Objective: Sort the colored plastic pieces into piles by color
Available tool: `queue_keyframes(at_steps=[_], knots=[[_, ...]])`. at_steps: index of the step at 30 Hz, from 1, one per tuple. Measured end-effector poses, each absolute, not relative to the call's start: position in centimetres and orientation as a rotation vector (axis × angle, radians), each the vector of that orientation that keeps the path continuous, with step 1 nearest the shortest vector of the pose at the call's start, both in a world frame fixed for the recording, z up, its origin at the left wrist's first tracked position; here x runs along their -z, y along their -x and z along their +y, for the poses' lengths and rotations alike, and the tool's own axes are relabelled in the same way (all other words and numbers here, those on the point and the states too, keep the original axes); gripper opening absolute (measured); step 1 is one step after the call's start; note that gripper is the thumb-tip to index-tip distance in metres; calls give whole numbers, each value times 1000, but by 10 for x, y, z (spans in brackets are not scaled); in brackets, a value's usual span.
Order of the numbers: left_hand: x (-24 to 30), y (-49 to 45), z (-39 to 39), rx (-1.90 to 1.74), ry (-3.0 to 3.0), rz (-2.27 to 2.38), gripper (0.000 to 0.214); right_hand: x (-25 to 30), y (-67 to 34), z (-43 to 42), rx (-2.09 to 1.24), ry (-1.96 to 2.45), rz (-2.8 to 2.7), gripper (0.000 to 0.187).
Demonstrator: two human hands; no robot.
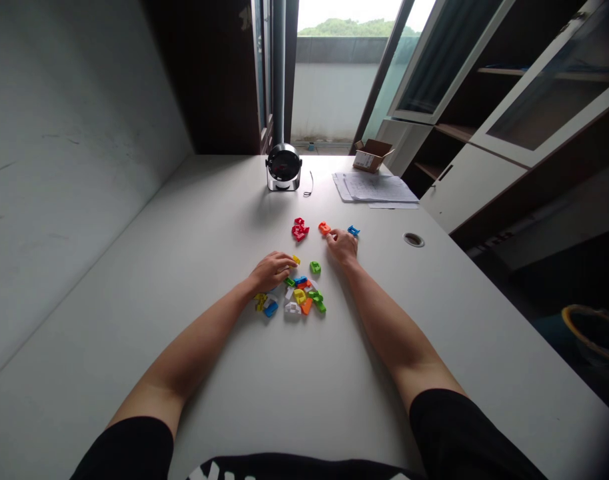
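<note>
My left hand (273,270) is over the pile's far left side, its fingertips closed on a small yellow plastic piece (296,259). Farther forward, my right hand (343,247) pinches at the near edge of an orange plastic piece (324,228). A blue piece (353,231) lies just beyond its knuckles. Red pieces (299,231) are grouped left of the orange one. Between my hands sits a single green piece (315,267). Nearer to me is a mixed pile with a white piece (292,308), a yellow piece (299,296) and several others, partly overlapping. My left hand hides part of the pile.
All this lies on a white table (304,380). At its far end stand a round black device on a metal stand (283,167), a thin black cord (309,185), papers (379,188) and an open cardboard box (371,157). A cable hole (413,239) is at the right.
</note>
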State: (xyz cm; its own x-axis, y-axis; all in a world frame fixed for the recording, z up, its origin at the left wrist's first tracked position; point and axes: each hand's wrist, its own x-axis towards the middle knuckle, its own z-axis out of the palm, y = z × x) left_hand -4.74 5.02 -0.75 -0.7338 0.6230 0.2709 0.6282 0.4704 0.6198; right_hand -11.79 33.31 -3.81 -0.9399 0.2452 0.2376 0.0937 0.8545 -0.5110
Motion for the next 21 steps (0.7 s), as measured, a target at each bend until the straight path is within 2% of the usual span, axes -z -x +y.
queue_keyframes(at_steps=[5, 12, 21], knots=[[7, 46, 51, 1173, 1083, -2649, 27, 32, 114, 325, -758, 119, -2664, 32], [10, 50, 47, 1322, 663, -2574, 13, 23, 103, 303, -845, -345, -2641, 27], [12, 53, 46, 1653, 432, -2505, 25, 13, 85, 271, -968, -770, -2548, 25]])
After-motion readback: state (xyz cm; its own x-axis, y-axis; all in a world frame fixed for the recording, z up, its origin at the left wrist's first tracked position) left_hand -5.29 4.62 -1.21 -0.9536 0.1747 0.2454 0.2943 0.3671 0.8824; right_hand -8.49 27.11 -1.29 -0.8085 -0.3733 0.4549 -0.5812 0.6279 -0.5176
